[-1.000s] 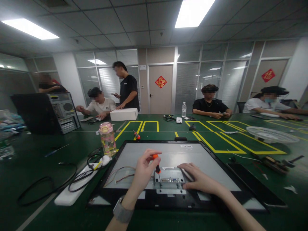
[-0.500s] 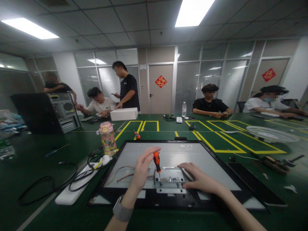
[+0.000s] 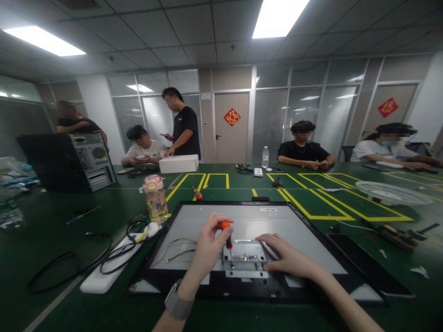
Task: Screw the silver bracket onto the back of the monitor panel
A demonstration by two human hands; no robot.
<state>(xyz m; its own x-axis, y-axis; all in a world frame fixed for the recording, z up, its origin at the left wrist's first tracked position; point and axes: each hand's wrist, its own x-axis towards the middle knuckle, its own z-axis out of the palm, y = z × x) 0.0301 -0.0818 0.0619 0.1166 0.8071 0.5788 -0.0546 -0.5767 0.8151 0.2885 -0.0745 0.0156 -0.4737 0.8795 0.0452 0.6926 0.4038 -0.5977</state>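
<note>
A screwdriver with an orange and black handle [image 3: 228, 240] stands nearly upright, its tip down at the left end of a metal bracket [image 3: 244, 274]. My left hand [image 3: 209, 242], with a watch on the wrist, is closed around the handle. The bracket carries a small circuit board with ports and sits on the back of a flat display panel [image 3: 273, 223] with a black frame. Spread fingers of my right hand [image 3: 289, 256] rest at the bracket's right end, thumb in front and fingertips behind. Thin wires [image 3: 176, 246] run across the panel left of the bracket.
Left of the panel are a pink-lidded bottle [image 3: 154, 200], a white power strip [image 3: 104, 276] with black cable, and a computer case [image 3: 69, 161]. A phone-like black slab [image 3: 367, 265] lies to the right. Beyond sits a small red screwdriver [image 3: 197, 193]. Several people are around the green table.
My left hand's fingers have curled from outstretched beside the handle to wrapped around it, and the screwdriver stands slightly more upright. My right hand has stayed in place.
</note>
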